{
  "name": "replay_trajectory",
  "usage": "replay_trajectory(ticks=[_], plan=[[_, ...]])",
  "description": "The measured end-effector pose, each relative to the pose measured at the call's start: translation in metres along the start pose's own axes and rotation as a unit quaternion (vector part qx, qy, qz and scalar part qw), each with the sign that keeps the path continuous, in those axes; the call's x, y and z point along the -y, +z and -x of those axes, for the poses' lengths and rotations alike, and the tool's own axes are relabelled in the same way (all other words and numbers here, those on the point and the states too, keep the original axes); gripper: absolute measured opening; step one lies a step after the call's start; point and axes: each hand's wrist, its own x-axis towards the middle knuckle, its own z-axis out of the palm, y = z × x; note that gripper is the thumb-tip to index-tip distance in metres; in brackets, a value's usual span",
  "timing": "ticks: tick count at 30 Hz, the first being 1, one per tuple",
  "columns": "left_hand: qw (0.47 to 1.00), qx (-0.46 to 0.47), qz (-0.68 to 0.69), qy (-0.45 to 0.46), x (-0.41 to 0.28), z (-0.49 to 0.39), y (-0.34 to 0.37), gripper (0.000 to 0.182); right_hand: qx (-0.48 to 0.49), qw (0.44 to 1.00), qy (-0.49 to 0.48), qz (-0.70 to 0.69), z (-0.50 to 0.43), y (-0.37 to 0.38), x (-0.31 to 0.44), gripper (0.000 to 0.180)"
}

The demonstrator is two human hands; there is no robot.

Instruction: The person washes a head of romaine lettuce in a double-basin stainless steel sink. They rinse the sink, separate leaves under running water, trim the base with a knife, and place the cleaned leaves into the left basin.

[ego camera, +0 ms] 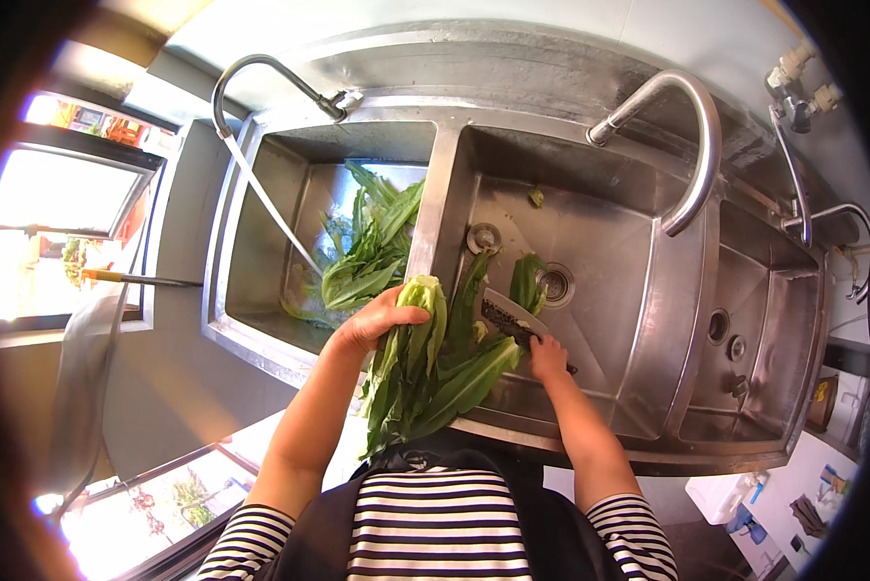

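Note:
My left hand [380, 319] grips a bunch of long leafy lettuce [413, 363] near its pale base, over the divider between two sink basins. The leaves hang towards my body. My right hand [549, 357] is closed around the handle of a kitchen knife [506, 314], its broad, dark-patterned blade pointing up and left over the middle basin [609, 283]. Loose green leaves [528, 282] lie in that basin, one near the drain. More lettuce [373, 247] sits in water in the left basin [275, 196].
A thin faucet [282, 62] with a white hose [271, 203] reaches into the left basin. A thick steel faucet [704, 145] arches above the middle basin's right side. Further right is a third basin [747, 290]. Windows [64, 196] stand at the left.

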Motion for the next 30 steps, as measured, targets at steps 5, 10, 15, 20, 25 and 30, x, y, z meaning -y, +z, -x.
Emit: replay_trajectory(ticks=[5,10,15,20,25,30], plan=[[0.999,0.026,0.01,0.04,0.016,0.002,-0.019,0.051,0.218,0.861,-0.247,-0.387,0.008,-0.031,0.039,0.048],[0.994,0.038,0.085,0.06,0.018,0.01,-0.033,0.06,0.28,0.596,-0.082,-0.748,0.038,-0.086,0.108,0.032],[0.973,0.042,0.172,0.149,0.007,0.019,-0.029,0.076,0.122,0.531,-0.071,-0.836,0.035,-0.147,0.157,0.018],[0.957,0.074,0.232,0.156,-0.002,0.014,-0.025,0.07,0.043,0.729,-0.313,-0.607,0.011,-0.184,0.2,0.063],[0.982,0.018,0.125,0.141,-0.01,0.026,-0.04,0.073,0.104,0.74,-0.281,-0.603,0.003,-0.198,0.213,0.072],[0.977,-0.055,-0.075,0.193,-0.02,0.045,-0.06,0.074,0.036,0.841,-0.318,-0.436,-0.008,-0.206,0.233,0.066]])
